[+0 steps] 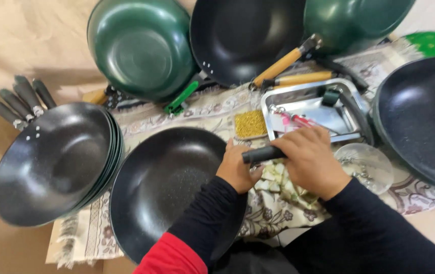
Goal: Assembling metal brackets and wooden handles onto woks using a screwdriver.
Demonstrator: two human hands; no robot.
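Note:
A black wok [167,187] lies on the patterned cloth [205,109] in front of me. My left hand [238,170] presses against its right rim where the handle joins. My right hand [311,160] is closed around the black handle [261,153], which points right from the wok. Under my hands sits a heap of small pale pieces [273,177].
A stack of black woks [55,160] with grey handles stands at left. Green woks [139,45] and another black wok [245,35] with wooden handles lean at the back. A steel tray [347,127] with tools, a box of gold screws [250,123], a glass lid [367,165] and a big black wok [423,119] are at right.

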